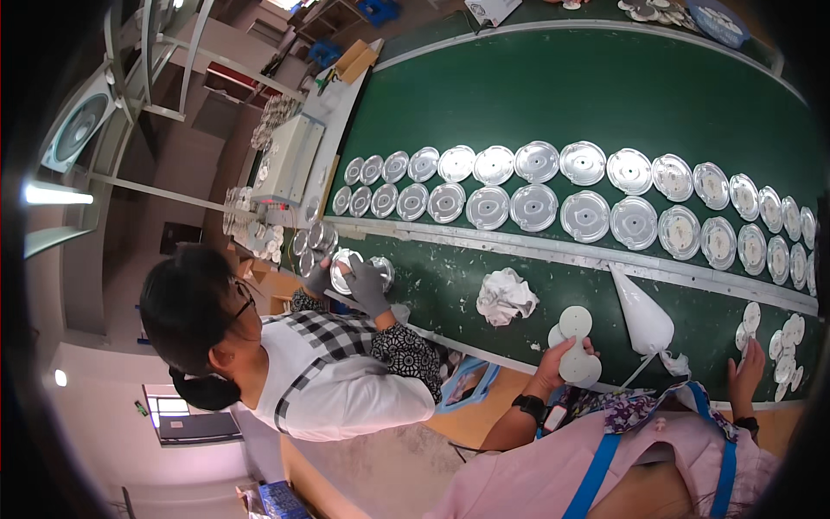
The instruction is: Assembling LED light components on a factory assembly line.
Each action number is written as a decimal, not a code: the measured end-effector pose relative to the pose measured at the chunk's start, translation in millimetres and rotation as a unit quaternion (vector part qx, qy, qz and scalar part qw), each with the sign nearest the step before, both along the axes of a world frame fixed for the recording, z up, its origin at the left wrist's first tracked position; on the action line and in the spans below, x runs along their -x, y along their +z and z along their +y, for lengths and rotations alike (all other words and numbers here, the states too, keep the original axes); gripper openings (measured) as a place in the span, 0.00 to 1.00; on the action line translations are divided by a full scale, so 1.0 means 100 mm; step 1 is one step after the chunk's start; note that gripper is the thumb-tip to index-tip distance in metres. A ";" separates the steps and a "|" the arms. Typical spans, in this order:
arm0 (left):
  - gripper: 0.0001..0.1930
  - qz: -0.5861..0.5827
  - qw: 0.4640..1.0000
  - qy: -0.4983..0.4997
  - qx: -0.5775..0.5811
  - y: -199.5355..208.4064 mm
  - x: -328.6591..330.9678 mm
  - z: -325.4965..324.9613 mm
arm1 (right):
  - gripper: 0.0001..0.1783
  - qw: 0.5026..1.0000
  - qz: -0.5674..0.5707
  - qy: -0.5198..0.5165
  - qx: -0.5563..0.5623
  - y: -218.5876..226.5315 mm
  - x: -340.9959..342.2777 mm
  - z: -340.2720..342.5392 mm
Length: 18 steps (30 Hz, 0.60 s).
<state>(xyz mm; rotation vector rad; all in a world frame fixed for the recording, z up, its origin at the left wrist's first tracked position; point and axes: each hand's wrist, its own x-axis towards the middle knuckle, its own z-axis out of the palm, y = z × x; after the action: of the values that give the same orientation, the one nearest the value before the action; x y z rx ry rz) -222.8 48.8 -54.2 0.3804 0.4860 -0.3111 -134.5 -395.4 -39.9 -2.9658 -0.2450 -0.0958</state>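
Observation:
Several thin white round discs (575,322) are fanned out in my left hand (553,363), over the near edge of the green work surface. Its fingers are closed round them. At the right, my right hand (746,374) has its fingers stretched toward a few small white discs (751,314); whether they touch is hard to make out. Beside these lies a loose pile of similar discs (788,342). Between my hands rests a white cone-shaped bag (641,318), its narrow tip pointing away from me.
Two rows of round silvery plates (584,214) stand along the green conveyor belt (553,86), beyond a metal rail (519,244). A crumpled white cloth (506,297) lies left of my left hand. Further left, a co-worker's gloved hands (367,285) handle silvery round parts.

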 end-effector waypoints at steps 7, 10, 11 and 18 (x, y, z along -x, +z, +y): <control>0.14 0.053 0.992 0.072 -0.085 0.09 -0.09 -0.22 | 0.39 0.998 0.041 0.054 -0.014 0.42 -0.02 0.38; 0.16 0.067 0.988 0.113 -0.084 0.11 0.05 -0.17 | 0.36 0.987 0.010 0.144 -0.070 0.45 -0.18 0.57; 0.16 0.082 0.983 0.114 -0.116 0.10 0.04 -0.17 | 0.34 0.986 0.010 0.149 -0.079 0.46 -0.20 0.59; 0.16 0.080 0.963 0.201 -0.160 0.10 -0.04 -0.27 | 0.25 0.949 0.023 0.235 -0.207 0.61 -0.17 0.48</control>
<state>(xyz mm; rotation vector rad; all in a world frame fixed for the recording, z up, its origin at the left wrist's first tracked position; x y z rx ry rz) -219.1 22.0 -44.4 0.5621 0.7626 0.1355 -117.9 -347.3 20.9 -2.4168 -0.8070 -0.0150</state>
